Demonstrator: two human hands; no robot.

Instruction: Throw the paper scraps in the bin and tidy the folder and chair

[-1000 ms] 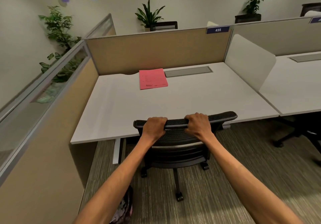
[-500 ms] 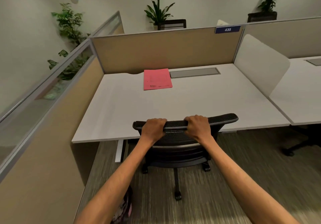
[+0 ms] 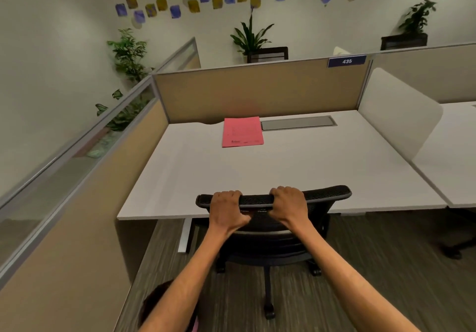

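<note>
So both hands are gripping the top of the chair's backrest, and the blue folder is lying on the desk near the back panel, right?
Nearly. The folder is pink, not blue, as the head view shows. Both the left hand and right hand do grip the chair backrest, and the folder lies on the desk near the back panel.

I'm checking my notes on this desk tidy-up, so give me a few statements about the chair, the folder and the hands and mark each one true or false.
1. Both hands grip the top edge of the chair backrest. True: left hand and right hand are both closed on it.
2. The pink folder lies open on the floor. False: it lies closed on the desk, near the back partition.
3. Paper scraps are scattered over the desk. False: none are visible there.
4. The sign on the partition reads 435. True.
</note>
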